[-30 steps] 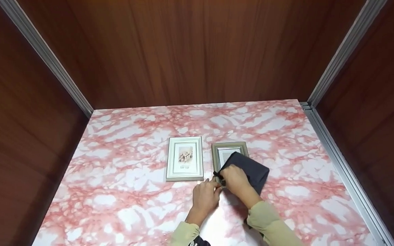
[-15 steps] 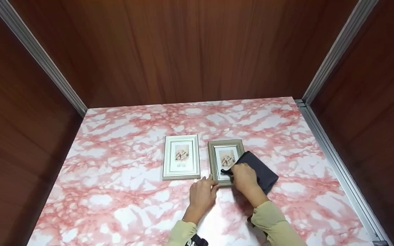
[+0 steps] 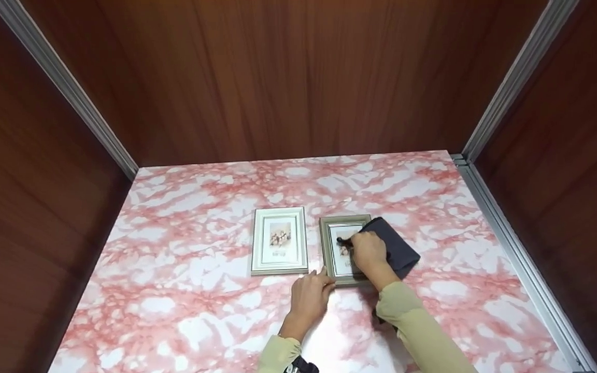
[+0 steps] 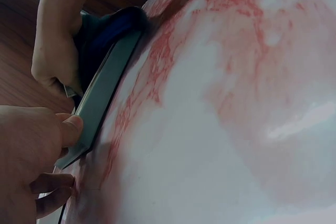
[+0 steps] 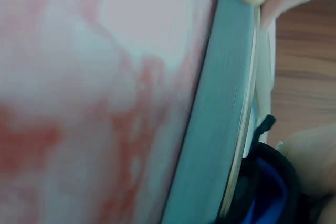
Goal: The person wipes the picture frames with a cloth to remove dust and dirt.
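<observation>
A person's two bare hands work over a table [image 3: 195, 248] with a red-and-white marbled top. Two picture frames lie flat on it, side by side with a narrow gap between, about midway between the table's left and right edges.

The brown frame [image 3: 341, 263] is the one nearer the right edge. The right hand [image 3: 371, 253] grips a dark cloth [image 3: 397, 246], fingers curled into it, over the frame's glass. The cloth covers the frame's right side and spreads past it toward the table's right edge. A short black tip juts from it over the glass, and both wrist views show blue inside its folds.

The left hand [image 3: 309, 296] pinches the brown frame's near left corner, the thumb against its near side; the remaining fingers are bent beneath.

The white frame [image 3: 279, 241], nearer the left edge, shows a small picture of flowers with lettering below, too small to read.

Both arms wear pale yellow-green sleeves [image 3: 423, 326], and a black strap [image 3: 306, 366] circles the left wrist. Dark wood panels [image 3: 298, 77] rise at the table's back, left and right edges, with metal strips [image 3: 524, 77] at the back corners.
</observation>
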`<state>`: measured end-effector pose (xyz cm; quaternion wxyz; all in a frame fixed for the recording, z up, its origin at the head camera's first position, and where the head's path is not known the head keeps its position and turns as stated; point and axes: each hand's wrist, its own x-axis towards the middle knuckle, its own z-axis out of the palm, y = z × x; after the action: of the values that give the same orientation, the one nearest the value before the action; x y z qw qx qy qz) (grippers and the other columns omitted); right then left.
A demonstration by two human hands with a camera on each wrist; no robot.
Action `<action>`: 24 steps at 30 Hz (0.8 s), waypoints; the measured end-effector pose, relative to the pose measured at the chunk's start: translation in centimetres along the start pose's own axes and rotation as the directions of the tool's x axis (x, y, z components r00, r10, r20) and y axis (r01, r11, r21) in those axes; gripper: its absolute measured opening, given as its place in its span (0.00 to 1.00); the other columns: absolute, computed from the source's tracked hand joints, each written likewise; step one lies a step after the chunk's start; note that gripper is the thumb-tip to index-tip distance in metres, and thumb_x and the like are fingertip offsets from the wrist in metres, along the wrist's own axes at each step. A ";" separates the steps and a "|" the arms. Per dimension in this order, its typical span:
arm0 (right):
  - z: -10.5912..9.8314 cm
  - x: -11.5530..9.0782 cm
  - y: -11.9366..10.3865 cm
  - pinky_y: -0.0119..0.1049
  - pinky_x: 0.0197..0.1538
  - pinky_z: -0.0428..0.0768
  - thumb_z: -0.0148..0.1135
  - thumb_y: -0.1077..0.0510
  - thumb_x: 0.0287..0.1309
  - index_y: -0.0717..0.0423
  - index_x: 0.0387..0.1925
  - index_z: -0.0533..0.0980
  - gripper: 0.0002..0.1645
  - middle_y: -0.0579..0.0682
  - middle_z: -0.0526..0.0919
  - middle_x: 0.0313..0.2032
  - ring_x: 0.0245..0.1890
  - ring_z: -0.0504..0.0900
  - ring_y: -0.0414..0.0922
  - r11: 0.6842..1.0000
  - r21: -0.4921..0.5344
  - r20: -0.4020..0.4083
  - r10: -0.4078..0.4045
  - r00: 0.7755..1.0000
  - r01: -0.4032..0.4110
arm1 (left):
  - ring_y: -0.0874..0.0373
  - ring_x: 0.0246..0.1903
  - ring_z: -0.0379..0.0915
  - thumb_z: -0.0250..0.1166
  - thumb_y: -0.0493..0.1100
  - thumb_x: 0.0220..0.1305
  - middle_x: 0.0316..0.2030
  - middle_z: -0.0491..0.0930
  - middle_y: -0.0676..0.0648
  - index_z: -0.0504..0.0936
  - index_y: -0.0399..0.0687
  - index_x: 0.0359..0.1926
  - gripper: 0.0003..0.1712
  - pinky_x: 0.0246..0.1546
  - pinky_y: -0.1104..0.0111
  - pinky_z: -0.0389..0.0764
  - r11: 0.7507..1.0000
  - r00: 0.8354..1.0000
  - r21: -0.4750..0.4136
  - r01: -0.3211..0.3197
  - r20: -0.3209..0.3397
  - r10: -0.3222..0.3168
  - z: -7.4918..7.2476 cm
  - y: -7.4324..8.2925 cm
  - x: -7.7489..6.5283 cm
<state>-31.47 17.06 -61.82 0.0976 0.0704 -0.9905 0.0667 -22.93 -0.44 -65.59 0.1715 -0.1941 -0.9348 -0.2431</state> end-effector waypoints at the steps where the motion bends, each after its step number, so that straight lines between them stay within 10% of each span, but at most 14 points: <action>1: 0.2 0.5 0.1 0.51 0.25 0.74 0.60 0.65 0.38 0.55 0.23 0.79 0.05 0.55 0.79 0.23 0.27 0.76 0.56 1.000 0.001 0.004 0.006 1.000 -0.006 | 0.51 0.38 0.76 0.65 0.50 0.50 0.42 0.79 0.51 0.84 0.64 0.34 0.07 0.30 0.60 0.75 1.000 1.000 0.000 0.004 0.003 -0.004 0.0 0.0 -0.1; 12: 0.8 4.1 0.0 0.52 0.28 0.74 0.61 0.60 0.44 0.55 0.28 0.78 0.05 0.56 0.80 0.27 0.29 0.77 0.55 0.999 -0.025 0.081 0.047 0.996 -0.045 | 0.52 0.34 0.77 0.65 0.50 0.50 0.42 0.78 0.51 0.85 0.63 0.33 0.07 0.25 0.61 0.75 0.999 0.999 0.007 -0.034 -0.017 0.034 0.0 -0.3 0.1; 20: 0.7 4.2 -2.2 0.49 0.29 0.74 0.63 0.60 0.38 0.50 0.25 0.78 0.07 0.50 0.80 0.26 0.31 0.77 0.52 0.979 0.004 0.110 -0.203 0.973 0.204 | 0.51 0.34 0.77 0.65 0.50 0.49 0.44 0.78 0.51 0.84 0.65 0.33 0.07 0.25 0.60 0.74 0.999 1.000 0.017 -0.028 -0.005 0.028 -0.1 -0.4 -0.1; 24: 0.7 4.3 -2.2 0.49 0.31 0.75 0.60 0.60 0.42 0.51 0.28 0.78 0.06 0.49 0.80 0.30 0.34 0.76 0.51 0.976 -0.046 0.110 -0.206 0.972 0.212 | 0.53 0.33 0.78 0.66 0.50 0.49 0.37 0.81 0.53 0.85 0.63 0.31 0.06 0.24 0.61 0.74 1.000 0.999 -0.006 -0.005 -0.035 0.005 0.2 -0.1 0.0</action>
<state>-35.42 14.27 -61.37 0.0539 0.1746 -0.9829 0.0240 -23.00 -0.47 -65.81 0.1881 -0.1928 -0.9303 -0.2489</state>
